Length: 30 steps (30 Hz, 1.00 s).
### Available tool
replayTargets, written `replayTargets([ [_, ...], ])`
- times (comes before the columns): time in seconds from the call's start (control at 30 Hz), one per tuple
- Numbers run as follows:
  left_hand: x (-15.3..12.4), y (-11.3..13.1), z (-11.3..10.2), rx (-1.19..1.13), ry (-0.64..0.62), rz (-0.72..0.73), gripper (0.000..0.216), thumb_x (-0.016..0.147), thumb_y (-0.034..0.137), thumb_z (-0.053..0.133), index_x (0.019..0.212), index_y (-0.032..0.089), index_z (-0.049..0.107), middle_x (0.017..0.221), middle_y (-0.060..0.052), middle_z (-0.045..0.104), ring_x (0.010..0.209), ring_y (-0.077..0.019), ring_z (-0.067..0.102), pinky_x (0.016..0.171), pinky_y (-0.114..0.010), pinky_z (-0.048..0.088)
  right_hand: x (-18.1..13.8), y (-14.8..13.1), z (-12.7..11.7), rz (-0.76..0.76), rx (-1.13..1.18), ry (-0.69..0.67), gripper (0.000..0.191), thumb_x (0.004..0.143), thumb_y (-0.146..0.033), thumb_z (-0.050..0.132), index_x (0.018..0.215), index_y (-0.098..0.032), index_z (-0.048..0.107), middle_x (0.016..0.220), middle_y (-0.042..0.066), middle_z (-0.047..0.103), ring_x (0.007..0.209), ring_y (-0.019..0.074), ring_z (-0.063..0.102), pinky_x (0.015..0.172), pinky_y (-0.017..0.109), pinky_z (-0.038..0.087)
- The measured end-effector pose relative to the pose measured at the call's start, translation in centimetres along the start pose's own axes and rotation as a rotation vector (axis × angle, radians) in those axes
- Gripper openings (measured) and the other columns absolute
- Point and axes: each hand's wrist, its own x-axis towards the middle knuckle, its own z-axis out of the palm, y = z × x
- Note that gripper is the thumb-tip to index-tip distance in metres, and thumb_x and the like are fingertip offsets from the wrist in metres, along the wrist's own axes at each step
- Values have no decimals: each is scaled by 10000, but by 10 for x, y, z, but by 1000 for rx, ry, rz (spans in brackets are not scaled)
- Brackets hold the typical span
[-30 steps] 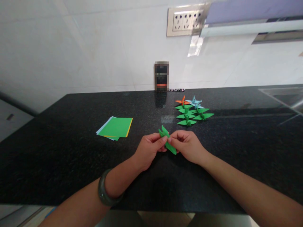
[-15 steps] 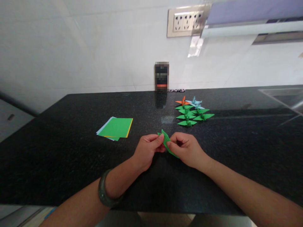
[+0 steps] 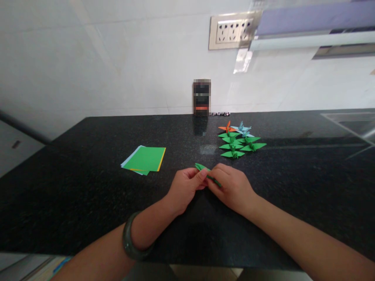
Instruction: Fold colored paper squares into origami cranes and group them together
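Note:
A narrow folded piece of green origami paper (image 3: pixel 200 167) is held between my two hands above the dark countertop. My left hand (image 3: pixel 186 186) pinches it from the left, thumb on top. From the right, my right hand (image 3: pixel 231 186) closes round its other end, and those fingers hide part of the paper. Beyond my right hand, several folded paper cranes stand in close rows: an orange crane (image 3: pixel 227 127), light blue cranes (image 3: pixel 241 128) and green cranes (image 3: pixel 233 154). To the left lies a loose stack of square paper sheets (image 3: pixel 146 158), green on top with yellow and light blue edges showing.
The black speckled countertop (image 3: pixel 88 187) meets a white tiled wall (image 3: pixel 146 58). A dark upright object, blurred out (image 3: pixel 202 97), leans there beside a beaded strand (image 3: pixel 221 114). A socket panel (image 3: pixel 231 31) is on the wall, and a sink edge (image 3: pixel 348 128) shows at right.
The folded green paper has turned flatter and edge-on in my hands. My right hand has rolled over it, its fingers now covering more of the paper. The view has tilted slightly upward.

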Motion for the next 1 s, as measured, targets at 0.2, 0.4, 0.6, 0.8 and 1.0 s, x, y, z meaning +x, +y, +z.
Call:
replayTargets([
  [0.2, 3, 0, -2, -64, 21, 22, 311, 662, 417, 668, 637, 124, 567, 575, 15, 574, 531, -83, 518, 562, -226, 434, -2, 0, -4, -130, 218, 30, 171, 838, -211, 457, 903, -163, 608, 750, 60, 587, 685, 142, 533, 616, 257, 434],
  [0.4, 5, -1, -7, -75, -40, -41, 318, 681, 437, 640, 677, 129, 563, 560, 13, 546, 507, -89, 504, 524, -229, 416, -3, 12, -6, -157, 346, 112, 315, 773, -71, 447, 1043, -182, 567, 847, 57, 496, 779, 145, 501, 643, 272, 455],
  [0.6, 6, -2, -9, -122, -100, -71, 313, 656, 411, 670, 607, 122, 558, 543, 16, 523, 499, -86, 496, 541, -244, 419, -2, 16, -3, -251, 325, 53, 270, 805, -78, 452, 991, -208, 599, 852, 54, 555, 802, 142, 520, 677, 274, 459],
  [0.8, 7, -3, -10, -76, -92, -76, 337, 627, 421, 692, 565, 115, 567, 500, 8, 533, 457, -79, 487, 503, -232, 411, -1, 19, -4, -311, 282, 51, 198, 836, -130, 476, 922, -199, 640, 794, 56, 605, 739, 147, 520, 647, 290, 445],
  [1.0, 6, -5, -8, -16, -70, -50, 320, 639, 408, 688, 559, 114, 591, 500, -4, 574, 463, -74, 520, 486, -197, 415, 1, 12, -4, -220, 381, -21, 149, 839, -176, 504, 792, -175, 646, 745, 53, 610, 717, 140, 533, 658, 276, 437],
])
